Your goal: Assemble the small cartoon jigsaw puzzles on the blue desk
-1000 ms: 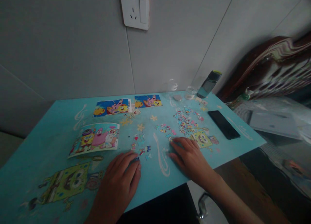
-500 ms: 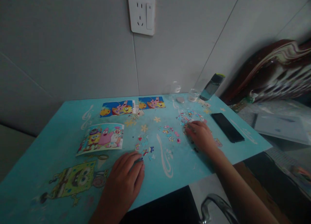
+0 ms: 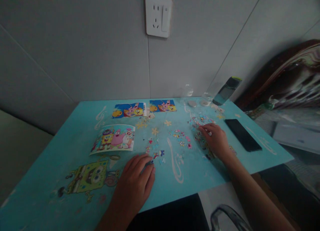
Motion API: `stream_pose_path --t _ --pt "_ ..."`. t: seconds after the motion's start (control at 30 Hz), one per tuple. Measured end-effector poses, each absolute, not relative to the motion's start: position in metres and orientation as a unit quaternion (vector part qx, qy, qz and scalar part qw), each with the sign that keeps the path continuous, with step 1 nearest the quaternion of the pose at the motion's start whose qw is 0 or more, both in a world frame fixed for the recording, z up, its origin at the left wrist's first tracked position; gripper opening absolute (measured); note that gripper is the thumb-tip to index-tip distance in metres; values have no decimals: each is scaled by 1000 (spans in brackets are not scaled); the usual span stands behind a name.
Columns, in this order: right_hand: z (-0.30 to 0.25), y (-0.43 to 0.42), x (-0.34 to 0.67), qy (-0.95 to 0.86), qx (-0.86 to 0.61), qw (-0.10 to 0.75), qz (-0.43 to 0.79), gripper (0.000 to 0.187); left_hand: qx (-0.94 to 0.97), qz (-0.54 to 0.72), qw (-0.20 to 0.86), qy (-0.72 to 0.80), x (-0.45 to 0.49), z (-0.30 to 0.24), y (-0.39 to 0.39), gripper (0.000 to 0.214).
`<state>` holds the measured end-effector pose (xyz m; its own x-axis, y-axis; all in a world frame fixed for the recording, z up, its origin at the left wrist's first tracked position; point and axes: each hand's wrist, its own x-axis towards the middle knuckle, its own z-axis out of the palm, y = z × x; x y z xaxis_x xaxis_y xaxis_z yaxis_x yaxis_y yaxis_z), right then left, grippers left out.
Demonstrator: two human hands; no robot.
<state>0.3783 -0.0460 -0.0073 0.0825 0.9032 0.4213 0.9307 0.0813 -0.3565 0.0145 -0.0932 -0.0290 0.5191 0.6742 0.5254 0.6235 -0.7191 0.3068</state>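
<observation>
My left hand [image 3: 136,184] lies flat on the turquoise cartoon-printed table [image 3: 62,157], fingers stretched, its fingertips at a small cluster of joined puzzle pieces [image 3: 157,152]. My right hand [image 3: 216,141] rests palm down on a scattered pile of tiny puzzle pieces [image 3: 200,122] at the right; the fingers are bent over the pieces and I cannot see whether any is gripped. A further small group of pieces [image 3: 182,139] lies between the hands. A cartoon reference picture [image 3: 113,139] lies left of centre.
Two cartoon cards [image 3: 130,110] [image 3: 163,105] lie near the wall. A black phone [image 3: 243,135] lies at the right. A bottle [image 3: 226,90] and a clear glass [image 3: 187,90] stand at the back right. A wall socket [image 3: 158,15] is above. A dark wooden chair back [image 3: 287,77] is at the right.
My right hand has moved from the table's near middle out to the right onto the scattered pile. The left hand has stayed put. The view has shifted slightly.
</observation>
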Motion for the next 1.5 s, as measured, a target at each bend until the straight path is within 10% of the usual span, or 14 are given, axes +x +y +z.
stream_pose_path --t 0.43,0.67,0.93,1.5 --pt "1 17 313 -831 -511 216 48 27 870 317 39 376 16 -29 -94 14" --pt "14 -7 374 -706 -599 354 132 35 875 308 35 372 15 -30 -94 16" --pt "24 -24 422 -681 -624 194 331 30 878 304 29 368 13 -29 -94 18" --pt "12 -30 404 -707 -633 164 270 18 876 294 38 380 14 -24 -92 17"
